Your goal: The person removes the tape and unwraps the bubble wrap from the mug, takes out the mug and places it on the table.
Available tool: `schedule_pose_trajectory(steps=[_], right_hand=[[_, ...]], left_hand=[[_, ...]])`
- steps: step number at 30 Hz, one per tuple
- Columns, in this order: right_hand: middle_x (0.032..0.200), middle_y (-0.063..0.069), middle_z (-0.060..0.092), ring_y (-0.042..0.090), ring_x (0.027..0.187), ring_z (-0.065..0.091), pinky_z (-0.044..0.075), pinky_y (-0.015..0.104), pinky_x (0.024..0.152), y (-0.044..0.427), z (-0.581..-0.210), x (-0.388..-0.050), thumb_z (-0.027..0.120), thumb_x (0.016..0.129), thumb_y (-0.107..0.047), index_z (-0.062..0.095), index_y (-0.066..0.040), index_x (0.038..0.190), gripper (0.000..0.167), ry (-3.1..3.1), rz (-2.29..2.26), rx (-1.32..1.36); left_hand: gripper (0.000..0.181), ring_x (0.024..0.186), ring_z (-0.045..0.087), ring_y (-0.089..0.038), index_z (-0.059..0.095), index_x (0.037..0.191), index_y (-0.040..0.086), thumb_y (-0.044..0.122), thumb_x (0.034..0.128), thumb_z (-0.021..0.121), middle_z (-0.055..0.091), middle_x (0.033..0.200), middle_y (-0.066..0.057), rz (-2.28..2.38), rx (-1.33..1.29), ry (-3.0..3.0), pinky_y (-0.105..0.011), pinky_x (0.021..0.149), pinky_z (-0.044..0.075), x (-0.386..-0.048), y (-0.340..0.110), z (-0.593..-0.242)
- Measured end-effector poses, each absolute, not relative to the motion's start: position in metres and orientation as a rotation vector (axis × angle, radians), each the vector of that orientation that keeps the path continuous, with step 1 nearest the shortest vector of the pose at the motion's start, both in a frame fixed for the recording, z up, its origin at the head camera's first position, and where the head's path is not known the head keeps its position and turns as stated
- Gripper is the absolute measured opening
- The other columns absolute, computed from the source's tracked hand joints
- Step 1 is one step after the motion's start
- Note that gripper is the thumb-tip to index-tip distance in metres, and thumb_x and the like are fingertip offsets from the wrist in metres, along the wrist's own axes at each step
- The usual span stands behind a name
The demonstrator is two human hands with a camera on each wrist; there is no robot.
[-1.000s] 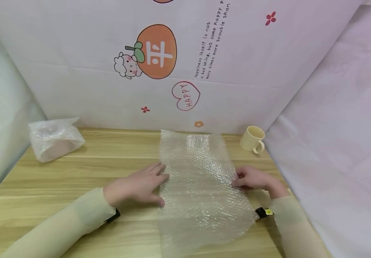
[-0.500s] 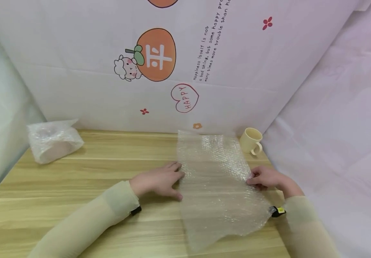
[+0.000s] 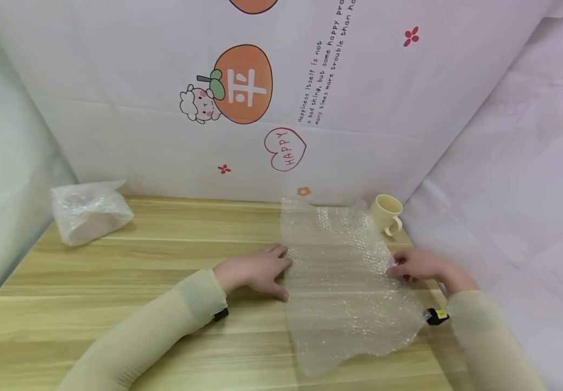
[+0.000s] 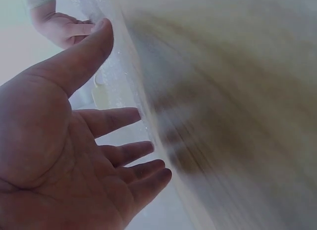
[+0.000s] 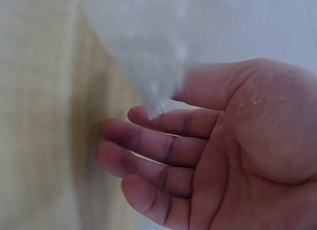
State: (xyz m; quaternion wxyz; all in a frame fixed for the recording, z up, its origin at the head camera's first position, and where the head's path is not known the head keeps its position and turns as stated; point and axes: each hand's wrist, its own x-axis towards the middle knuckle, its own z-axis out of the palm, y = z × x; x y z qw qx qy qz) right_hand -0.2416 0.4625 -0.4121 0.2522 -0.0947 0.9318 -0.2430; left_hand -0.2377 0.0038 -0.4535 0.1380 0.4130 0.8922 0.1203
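Note:
A clear sheet of bubble wrap [image 3: 345, 293] lies on the right half of the wooden table, its near edge wavy. My left hand [image 3: 259, 271] rests at the sheet's left edge with fingers spread and straight; the left wrist view shows its fingertips [image 4: 131, 114] along that edge. On the opposite side my right hand [image 3: 420, 265] pinches the right edge between thumb and index finger. In the right wrist view the pinched bubble wrap [image 5: 148, 57] narrows to a point at those fingers, while the other fingers curl loosely beneath.
A cream mug [image 3: 386, 213] stands at the back right, close beyond the sheet. Something wrapped in bubble wrap [image 3: 91, 212] sits at the back left of the wooden table [image 3: 164, 239]. A printed white cloth [image 3: 154, 146] rises behind, with white cloth at both sides.
Both hands and the bubble wrap have shifted right across the table, bringing the sheet close to the mug. The sheet's near end has come fully into view.

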Motion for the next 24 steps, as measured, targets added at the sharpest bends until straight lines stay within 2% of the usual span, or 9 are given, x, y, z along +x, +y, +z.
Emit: schedule_pose_trajectory(steps=[4, 6, 11, 16, 24], right_hand=[[0.106, 0.012, 0.075, 0.027, 0.092, 0.072, 0.063, 0.044, 0.076, 0.455, -0.387, -0.249, 0.074, 0.107, -0.029, 0.064, 0.012, 0.129, 0.048, 2.630, -0.524, -0.317], [0.115, 0.015, 0.076, 0.029, 0.100, 0.074, 0.064, 0.047, 0.083, 0.447, -0.374, -0.253, 0.074, 0.108, -0.030, 0.062, 0.015, 0.137, 0.055, 2.699, -0.457, -0.379], [0.119, 0.021, 0.075, 0.037, 0.113, 0.072, 0.060, 0.059, 0.097, 0.410, -0.341, -0.261, 0.075, 0.108, -0.030, 0.060, 0.016, 0.140, 0.058, 2.817, -0.378, -0.517], [0.134, 0.030, 0.070, 0.047, 0.126, 0.067, 0.055, 0.065, 0.107, 0.359, -0.323, -0.271, 0.073, 0.109, -0.029, 0.059, 0.015, 0.146, 0.059, 2.854, -0.334, -0.654], [0.150, 0.023, 0.064, 0.042, 0.140, 0.061, 0.049, 0.060, 0.118, 0.270, -0.331, -0.292, 0.075, 0.107, -0.039, 0.060, 0.002, 0.154, 0.064, 2.917, -0.268, -0.880]], left_hand=[[0.094, 0.168, 0.021, -0.043, 0.045, 0.168, 0.003, 0.055, 0.0994, 0.081, 0.022, 0.180, -0.027, 0.434, 1.181, 2.565, -0.052, 0.136, 0.022, -0.240, -0.002, -0.453], [0.092, 0.168, 0.021, -0.042, 0.044, 0.168, 0.002, 0.053, 0.1008, 0.080, 0.022, 0.180, -0.027, 0.484, 1.179, 2.567, -0.052, 0.136, 0.022, -0.241, -0.007, -0.452], [0.090, 0.167, 0.021, -0.046, 0.044, 0.167, -0.002, 0.049, 0.1019, 0.081, 0.022, 0.179, -0.031, 0.620, 1.169, 2.574, -0.055, 0.136, 0.021, -0.245, -0.025, -0.446], [0.090, 0.165, 0.026, -0.047, 0.044, 0.167, -0.001, 0.050, 0.1019, 0.080, 0.025, 0.178, -0.030, 0.670, 1.097, 2.642, -0.061, 0.133, 0.027, -0.251, -0.056, -0.438], [0.086, 0.158, 0.038, -0.052, 0.042, 0.169, 0.001, 0.045, 0.1044, 0.079, 0.029, 0.176, -0.031, 0.849, 0.929, 2.782, -0.068, 0.127, 0.035, -0.257, -0.129, -0.425]])
